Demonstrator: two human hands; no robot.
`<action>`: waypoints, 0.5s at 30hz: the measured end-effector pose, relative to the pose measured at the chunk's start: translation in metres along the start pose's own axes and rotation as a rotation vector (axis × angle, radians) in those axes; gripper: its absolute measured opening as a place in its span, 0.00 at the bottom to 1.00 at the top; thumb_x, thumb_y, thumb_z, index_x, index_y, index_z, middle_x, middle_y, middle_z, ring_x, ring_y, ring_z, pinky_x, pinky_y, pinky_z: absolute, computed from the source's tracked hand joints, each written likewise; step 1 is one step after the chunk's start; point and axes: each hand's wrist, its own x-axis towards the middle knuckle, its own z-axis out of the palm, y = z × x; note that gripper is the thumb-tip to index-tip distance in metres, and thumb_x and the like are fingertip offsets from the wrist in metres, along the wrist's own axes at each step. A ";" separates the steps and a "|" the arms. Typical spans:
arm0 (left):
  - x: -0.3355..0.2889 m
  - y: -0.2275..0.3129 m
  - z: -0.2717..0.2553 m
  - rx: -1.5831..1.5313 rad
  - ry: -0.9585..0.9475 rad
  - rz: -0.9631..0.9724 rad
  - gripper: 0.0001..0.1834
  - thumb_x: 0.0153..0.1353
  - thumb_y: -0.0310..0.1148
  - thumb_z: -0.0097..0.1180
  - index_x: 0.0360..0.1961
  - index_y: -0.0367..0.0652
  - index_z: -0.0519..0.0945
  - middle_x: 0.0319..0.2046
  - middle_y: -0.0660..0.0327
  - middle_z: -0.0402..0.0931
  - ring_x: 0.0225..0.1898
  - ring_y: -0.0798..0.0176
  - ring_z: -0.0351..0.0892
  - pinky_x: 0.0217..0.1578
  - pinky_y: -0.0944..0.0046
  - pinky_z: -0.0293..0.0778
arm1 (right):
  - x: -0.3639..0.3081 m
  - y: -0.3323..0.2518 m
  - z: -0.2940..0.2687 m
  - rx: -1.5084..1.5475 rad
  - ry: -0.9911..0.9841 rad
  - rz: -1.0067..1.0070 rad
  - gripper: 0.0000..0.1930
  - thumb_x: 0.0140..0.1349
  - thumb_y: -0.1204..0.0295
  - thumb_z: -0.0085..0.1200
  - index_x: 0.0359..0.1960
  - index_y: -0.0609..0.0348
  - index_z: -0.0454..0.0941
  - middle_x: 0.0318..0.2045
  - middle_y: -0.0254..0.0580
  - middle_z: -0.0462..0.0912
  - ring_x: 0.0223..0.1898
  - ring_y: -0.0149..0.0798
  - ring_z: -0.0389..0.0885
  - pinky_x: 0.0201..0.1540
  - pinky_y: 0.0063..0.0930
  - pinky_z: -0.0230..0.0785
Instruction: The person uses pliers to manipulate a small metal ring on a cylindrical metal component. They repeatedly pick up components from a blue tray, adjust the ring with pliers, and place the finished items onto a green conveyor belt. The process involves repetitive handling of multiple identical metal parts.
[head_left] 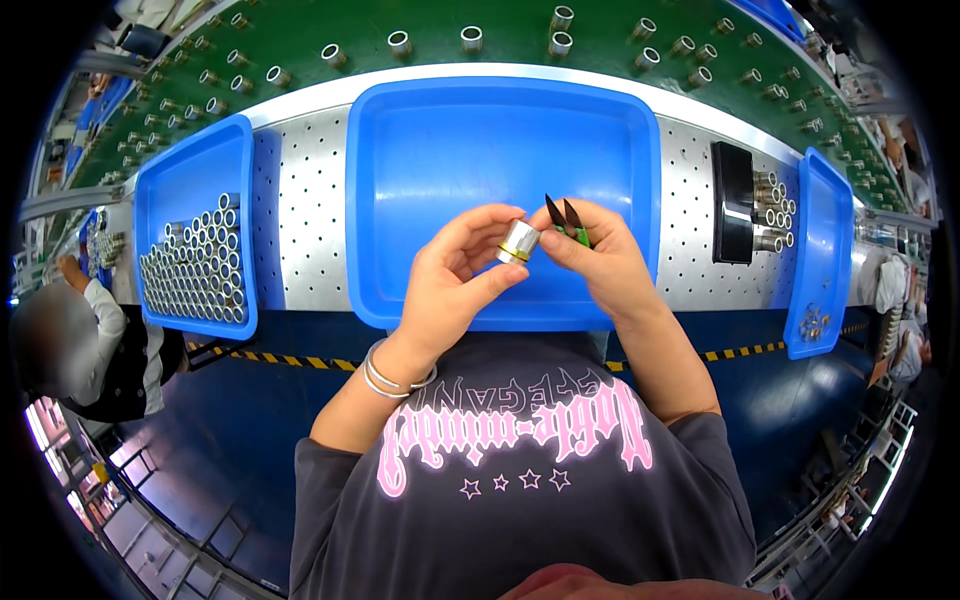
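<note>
Between the thumb and fingers of my left hand [455,265] is a short shiny metal sleeve [518,242] with a yellowish band near its lower end. My right hand [605,255] is closed round small pliers or nippers [567,225] with green handles; their dark pointed jaws stand apart and point away from me. The thumb side of my right hand is close beside the sleeve; whether it touches cannot be made out. Both hands are above the near half of a large blue tray [500,100], whose visible bottom is bare.
At the left a blue tray [247,150] holds rows of metal sleeves [200,270]. Rightward lie a black box-like object [733,200], several sleeves [775,215] and a narrow blue tray [822,240] with small bits. Beyond runs a green surface [520,50] with scattered sleeves. Another person [90,340] is at far left.
</note>
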 end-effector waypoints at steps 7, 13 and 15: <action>0.000 0.003 -0.001 0.545 0.076 0.224 0.23 0.44 0.19 0.62 0.45 0.37 0.73 0.45 0.57 0.72 0.44 0.65 0.72 0.40 0.69 0.70 | 0.004 0.006 0.002 -0.009 0.020 -0.055 0.09 0.59 0.76 0.52 0.40 0.63 0.77 0.36 0.35 0.79 0.40 0.26 0.75 0.45 0.21 0.67; 0.002 -0.002 0.000 0.566 0.136 0.295 0.22 0.42 0.24 0.66 0.42 0.43 0.77 0.40 0.62 0.76 0.30 0.75 0.73 0.15 0.77 0.60 | 0.004 0.008 0.002 0.006 0.026 -0.041 0.09 0.59 0.76 0.52 0.41 0.63 0.77 0.36 0.36 0.79 0.40 0.26 0.75 0.44 0.20 0.67; 0.003 0.000 0.001 0.572 0.129 0.271 0.23 0.41 0.24 0.66 0.42 0.42 0.76 0.40 0.62 0.76 0.34 0.73 0.75 0.18 0.77 0.63 | 0.003 0.007 0.002 -0.006 0.052 -0.009 0.08 0.59 0.75 0.53 0.39 0.63 0.77 0.34 0.34 0.79 0.37 0.24 0.74 0.40 0.18 0.67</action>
